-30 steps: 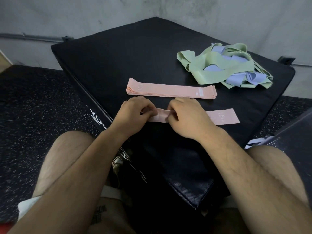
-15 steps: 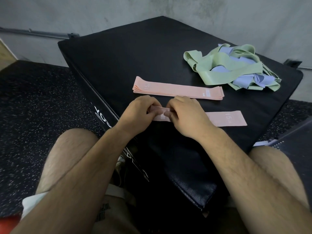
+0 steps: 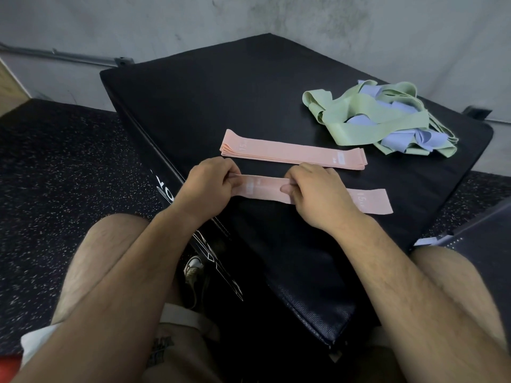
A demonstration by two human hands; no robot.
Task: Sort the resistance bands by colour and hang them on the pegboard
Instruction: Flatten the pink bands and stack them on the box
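Observation:
A pink resistance band [image 3: 262, 187] lies flat on the black padded box [image 3: 221, 100], stretched between my hands. My left hand [image 3: 207, 186] pinches its left end. My right hand [image 3: 315, 194] pinches it near the middle, and its right end [image 3: 370, 200] sticks out beyond that hand. Just behind lies a neat stack of pink bands [image 3: 293, 150]. At the back right sits a tangled heap of green bands [image 3: 367, 117] mixed with lilac bands [image 3: 403, 139]. No pegboard is in view.
The box's near-left edge drops to a speckled black rubber floor [image 3: 55, 167]. A grey wall [image 3: 276, 20] with a conduit runs behind. My bare knees flank the box's near corner. A dark object [image 3: 481, 244] stands at the right edge.
My hands have moved apart along the pink band, so more of it shows flat between them. The camera has shifted slightly.

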